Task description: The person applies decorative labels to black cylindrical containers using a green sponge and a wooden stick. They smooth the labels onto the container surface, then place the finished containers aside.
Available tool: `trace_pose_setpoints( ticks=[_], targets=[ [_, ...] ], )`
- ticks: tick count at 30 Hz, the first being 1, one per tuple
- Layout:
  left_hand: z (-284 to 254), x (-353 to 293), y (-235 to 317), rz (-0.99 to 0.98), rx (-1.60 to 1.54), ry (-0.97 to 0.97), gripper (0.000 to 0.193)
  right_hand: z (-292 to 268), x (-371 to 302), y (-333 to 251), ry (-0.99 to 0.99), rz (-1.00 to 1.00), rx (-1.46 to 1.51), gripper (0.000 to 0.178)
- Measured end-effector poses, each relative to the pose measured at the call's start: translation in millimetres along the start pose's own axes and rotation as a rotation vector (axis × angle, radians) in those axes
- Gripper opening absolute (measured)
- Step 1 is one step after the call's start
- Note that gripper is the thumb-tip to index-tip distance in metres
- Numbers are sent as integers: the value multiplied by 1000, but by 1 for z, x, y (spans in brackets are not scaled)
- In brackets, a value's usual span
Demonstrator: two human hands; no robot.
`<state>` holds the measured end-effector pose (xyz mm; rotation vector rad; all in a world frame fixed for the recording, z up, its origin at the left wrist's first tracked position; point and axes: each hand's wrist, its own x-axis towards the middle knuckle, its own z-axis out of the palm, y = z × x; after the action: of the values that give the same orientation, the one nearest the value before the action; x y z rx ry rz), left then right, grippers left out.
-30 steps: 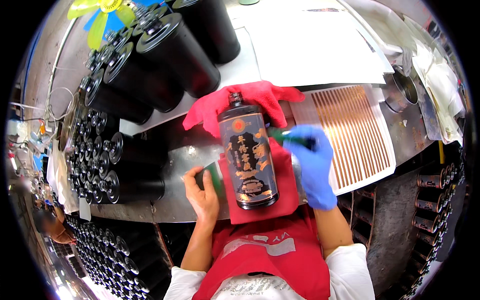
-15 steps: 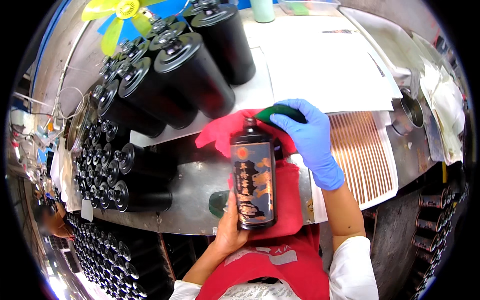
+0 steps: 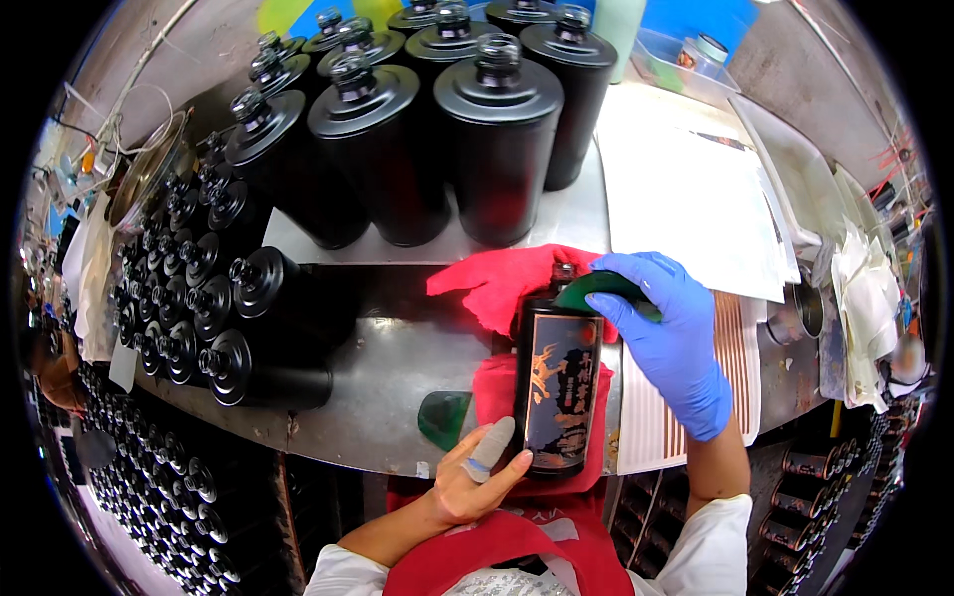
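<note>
A black bottle (image 3: 558, 387) with a dark, copper-patterned label rests on red cloth (image 3: 497, 283), its neck pointing away from me. My right hand (image 3: 671, 333), in a blue glove, pinches a dark green, thin, rounded scraper (image 3: 621, 290) against the bottle's shoulder at the label's top edge. My left hand (image 3: 477, 477) is bare except for a grey cover on one finger. Its fingers are apart at the bottle's lower left corner, the thumb tip touching the bottle. Another green scraper (image 3: 443, 417) lies on the metal table left of the bottle.
Several tall black bottles (image 3: 497, 149) stand on a raised white board beyond. More black bottles (image 3: 268, 368) fill the left side. White sheets (image 3: 686, 189) lie at the far right, above a copper-striped sheet (image 3: 735, 348). A metal pot (image 3: 800, 313) stands farther right.
The bottle has turned about its length, so the label shows a different part, and it has shifted right in view. My left hand has loosened from its side. The scraper has come down onto the shoulder.
</note>
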<state>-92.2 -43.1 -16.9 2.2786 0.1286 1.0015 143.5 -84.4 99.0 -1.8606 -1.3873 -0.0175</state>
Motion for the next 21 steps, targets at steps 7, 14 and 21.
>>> trace_pose_setpoints(
  ticks=[7, 14, 21],
  targets=[
    [-3, -6, -9, 121, 62, 54, 32, 1, 6, -20, -210, 19, 51, 20],
    [13, -9, -14, 37, -90, 245, 44, 12, -53, -22, -253, -369, -144, 30],
    [13, -1, -14, 48, -151, 259, 68, 4, -76, -45, -358, -13, 51, 21]
  ],
)
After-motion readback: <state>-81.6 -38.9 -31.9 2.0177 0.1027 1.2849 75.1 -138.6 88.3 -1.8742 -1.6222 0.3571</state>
